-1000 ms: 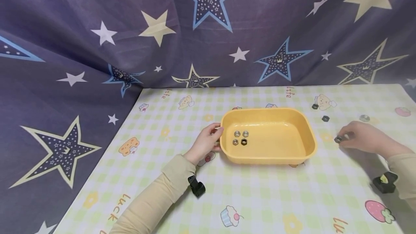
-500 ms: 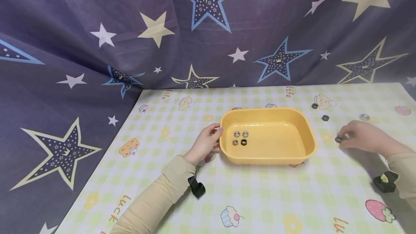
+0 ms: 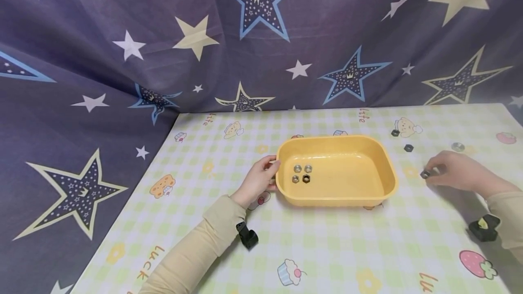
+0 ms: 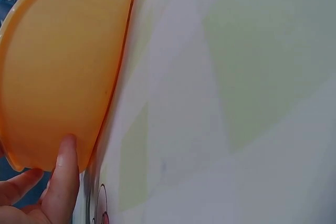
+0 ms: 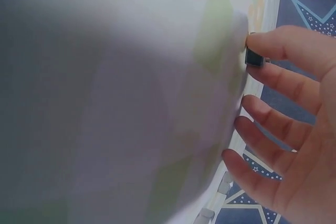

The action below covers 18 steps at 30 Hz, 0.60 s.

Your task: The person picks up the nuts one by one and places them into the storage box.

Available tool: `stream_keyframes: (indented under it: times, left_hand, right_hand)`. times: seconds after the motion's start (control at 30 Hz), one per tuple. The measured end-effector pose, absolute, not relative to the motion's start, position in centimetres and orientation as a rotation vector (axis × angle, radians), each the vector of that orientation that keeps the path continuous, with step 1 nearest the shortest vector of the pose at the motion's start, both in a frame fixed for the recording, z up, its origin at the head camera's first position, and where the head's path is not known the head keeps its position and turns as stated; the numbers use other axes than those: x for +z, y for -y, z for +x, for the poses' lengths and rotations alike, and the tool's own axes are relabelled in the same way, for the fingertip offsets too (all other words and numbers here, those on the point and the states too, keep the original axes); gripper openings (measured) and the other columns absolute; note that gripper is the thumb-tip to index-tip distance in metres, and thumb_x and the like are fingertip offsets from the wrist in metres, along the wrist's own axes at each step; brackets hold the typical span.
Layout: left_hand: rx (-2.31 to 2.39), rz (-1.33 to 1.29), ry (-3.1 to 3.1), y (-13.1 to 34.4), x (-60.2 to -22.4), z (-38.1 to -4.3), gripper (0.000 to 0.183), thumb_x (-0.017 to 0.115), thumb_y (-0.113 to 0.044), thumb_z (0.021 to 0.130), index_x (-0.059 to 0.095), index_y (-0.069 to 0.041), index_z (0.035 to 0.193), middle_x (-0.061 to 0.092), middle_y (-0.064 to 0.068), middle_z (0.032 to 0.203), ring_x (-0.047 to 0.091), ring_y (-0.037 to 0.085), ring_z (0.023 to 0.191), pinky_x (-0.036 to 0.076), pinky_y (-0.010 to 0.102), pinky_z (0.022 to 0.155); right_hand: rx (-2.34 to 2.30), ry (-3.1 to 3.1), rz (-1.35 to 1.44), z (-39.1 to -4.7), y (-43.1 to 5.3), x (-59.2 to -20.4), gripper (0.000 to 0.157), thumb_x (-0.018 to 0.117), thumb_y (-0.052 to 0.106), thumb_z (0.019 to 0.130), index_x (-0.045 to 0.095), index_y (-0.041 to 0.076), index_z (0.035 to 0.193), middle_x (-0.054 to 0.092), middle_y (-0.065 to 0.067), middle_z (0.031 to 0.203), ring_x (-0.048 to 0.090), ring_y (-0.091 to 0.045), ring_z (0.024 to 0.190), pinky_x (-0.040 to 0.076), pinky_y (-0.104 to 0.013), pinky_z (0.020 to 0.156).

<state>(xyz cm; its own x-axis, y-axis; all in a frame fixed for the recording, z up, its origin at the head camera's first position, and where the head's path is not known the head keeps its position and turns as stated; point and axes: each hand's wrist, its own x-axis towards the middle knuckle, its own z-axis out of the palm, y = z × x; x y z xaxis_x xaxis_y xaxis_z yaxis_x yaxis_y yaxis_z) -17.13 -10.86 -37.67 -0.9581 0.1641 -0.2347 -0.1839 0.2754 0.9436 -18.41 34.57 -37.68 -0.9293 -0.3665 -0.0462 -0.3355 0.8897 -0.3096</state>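
Hardly a flicker on my feed over the last second: the head view has drifted a touch, and the right hand (image 3: 459, 171) holds the same spot, out to the right of the yellow tray (image 3: 337, 202). Thumb and index finger are nearly together, pinching a dark nut (image 5: 255, 57) between their tips; the other fingers fan out loosely, holding nothing I can see. I can't tell whether that nut is clear of the table or touching it. So the count in the tray stays at four, and I'd judge the work to be paused at the pinch.

Over on the other side, the left hand (image 3: 255, 178) keeps its hold on the tray's left end, fingers lightly bent, one fingertip against the outer wall.

Now the stuff itself. The tray looks like smooth, glossy plastic, an oblong with rounded corners and a rolled rim, light glinting off its floor. Inside, toward the left, sit the four nuts (image 3: 297, 168), three silvery and one dark, in a neat little square. Outside, beyond the right hand, lie two black nuts (image 3: 408, 148), six-sided and dull, and a shiny silver nut (image 3: 458, 147), all on the checked tablecloth (image 3: 229, 239), pale green and white, printed with cartoons.
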Motion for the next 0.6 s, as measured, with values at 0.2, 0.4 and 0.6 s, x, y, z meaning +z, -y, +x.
stream_keyframes:
  times: [0.2,0.4,0.6]
  left_hand:
    - [1.742,-0.017,-2.264,10.89,-37.73,-17.1,0.043,0.046,-0.028,0.101,0.045,-0.007,0.138,0.052,0.015,0.109,0.064,0.017,0.076,0.062,0.03,0.064]
    - [1.734,-0.03,-2.274,10.85,-37.79,-17.08,0.041,0.046,-0.028,0.101,0.046,-0.008,0.137,0.052,0.014,0.108,0.064,0.016,0.075,0.062,0.03,0.065]
    - [1.73,-0.042,-2.278,10.81,-37.77,-17.1,0.04,0.046,-0.028,0.101,0.047,-0.009,0.137,0.052,0.013,0.108,0.065,0.016,0.076,0.062,0.03,0.065]
  right_hand:
    - [-0.448,-2.962,-0.566,-18.41,-34.49,-37.67,0.022,0.079,0.016,0.07,0.071,0.002,0.085,0.067,-0.016,0.089,0.06,-0.039,0.087,0.05,-0.057,0.08]
    - [-0.44,-2.966,-0.586,-18.43,-34.52,-37.69,0.023,0.079,0.016,0.07,0.071,0.001,0.086,0.067,-0.015,0.088,0.06,-0.037,0.086,0.05,-0.056,0.08]
    - [-0.456,-2.974,-0.598,-18.57,-34.73,-37.93,0.024,0.08,0.016,0.07,0.071,0.001,0.086,0.067,-0.017,0.089,0.06,-0.039,0.087,0.049,-0.058,0.081]
